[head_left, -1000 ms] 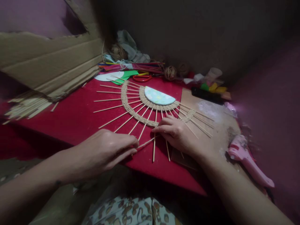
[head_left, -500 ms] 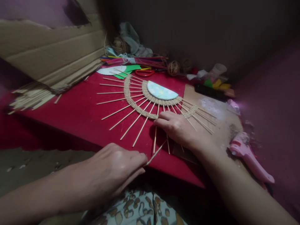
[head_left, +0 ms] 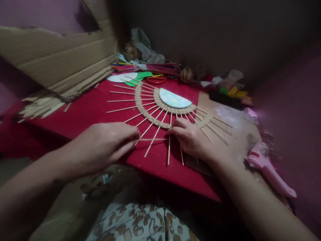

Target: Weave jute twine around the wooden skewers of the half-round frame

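A half-round frame of thin wooden sticks [head_left: 155, 137] fans out across the red cloth, with an inner and an outer band of woven twine [head_left: 148, 115]. At its centre lies a pale blue patterned half disc [head_left: 175, 98]. My left hand [head_left: 112, 142], closed, pinches a length of twine [head_left: 151, 139] that runs level over the sticks towards my other hand. My right hand [head_left: 188, 135] grips the outer band at the front, fingers closed around the band and sticks there; its fingertips are partly hidden.
A pink glue gun [head_left: 269, 169] lies at the right on a brown board [head_left: 220, 117]. Behind the frame are red-handled scissors [head_left: 156, 80], a twine ball [head_left: 187, 74] and green sheet pieces [head_left: 140, 77]. Cardboard [head_left: 62, 57] and a bundle of sticks [head_left: 45, 105] occupy the left.
My left hand has moved left and up, swinging the twine from slanting towards me to lying across the front sticks. My right hand stays at the outer band.
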`<state>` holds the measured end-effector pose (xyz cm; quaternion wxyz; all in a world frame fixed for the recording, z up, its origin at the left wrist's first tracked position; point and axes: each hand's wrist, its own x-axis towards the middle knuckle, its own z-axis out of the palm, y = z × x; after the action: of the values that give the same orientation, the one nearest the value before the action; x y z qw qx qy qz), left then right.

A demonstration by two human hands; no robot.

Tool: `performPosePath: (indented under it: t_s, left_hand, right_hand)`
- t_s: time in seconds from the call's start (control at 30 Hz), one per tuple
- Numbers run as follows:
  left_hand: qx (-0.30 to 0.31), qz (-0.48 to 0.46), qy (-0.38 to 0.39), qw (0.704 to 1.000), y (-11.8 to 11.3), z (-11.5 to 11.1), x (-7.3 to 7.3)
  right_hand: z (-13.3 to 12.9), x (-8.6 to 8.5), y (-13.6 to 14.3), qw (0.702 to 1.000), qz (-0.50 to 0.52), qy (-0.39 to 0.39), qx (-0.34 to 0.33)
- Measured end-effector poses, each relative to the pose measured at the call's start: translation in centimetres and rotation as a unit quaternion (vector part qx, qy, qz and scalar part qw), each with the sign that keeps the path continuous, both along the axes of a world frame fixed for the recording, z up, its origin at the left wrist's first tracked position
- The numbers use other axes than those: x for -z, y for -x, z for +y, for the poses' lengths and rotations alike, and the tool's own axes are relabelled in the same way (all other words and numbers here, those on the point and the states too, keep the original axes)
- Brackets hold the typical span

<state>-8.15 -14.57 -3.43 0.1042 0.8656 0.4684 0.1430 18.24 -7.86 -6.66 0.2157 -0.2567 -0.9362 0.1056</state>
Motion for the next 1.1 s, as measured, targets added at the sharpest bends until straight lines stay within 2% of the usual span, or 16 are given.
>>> performPosePath:
  t_s: [0.13,0.23,0.37,0.53,0.73,0.8,0.93,1.1]
  left_hand:
    - [-0.057,0.031,0.068,0.996,1.6,3.5,-0.2]
    - [-0.113,0.015,0.106,0.988,1.9,4.7,0.1]
    - [-0.163,-0.034,0.12,0.979,1.6,4.9,0.7]
    - [-0.182,-0.088,0.136,0.97,1.8,4.6,0.9]
    - [-0.186,-0.228,0.244,0.924,2.3,3.9,1.1]
    - [-0.188,-0.247,0.236,0.921,2.3,3.8,1.3]
    - [-0.195,-0.228,0.175,0.938,2.0,3.8,1.7]
    - [-0.184,-0.217,0.14,0.948,2.0,3.6,1.9]
  right_hand:
    - [-0.1,0.3,0.0,0.999,0.018,-0.04,0.004]
    - [-0.1,0.5,-0.1,0.998,0.032,-0.048,0.012]
    - [-0.1,0.6,-0.3,0.998,0.038,-0.034,0.022]
    - [-0.2,0.2,-0.4,0.999,0.033,-0.014,0.024]
    - [-0.4,-0.2,-0.2,0.999,0.019,-0.007,0.025]
    - [-0.4,-0.6,-0.2,1.0,0.011,-0.005,0.022]
    - [-0.1,-1.7,0.6,0.998,0.026,0.019,0.045]
    - [0.6,-2.9,3.5,0.999,0.021,0.004,0.031]
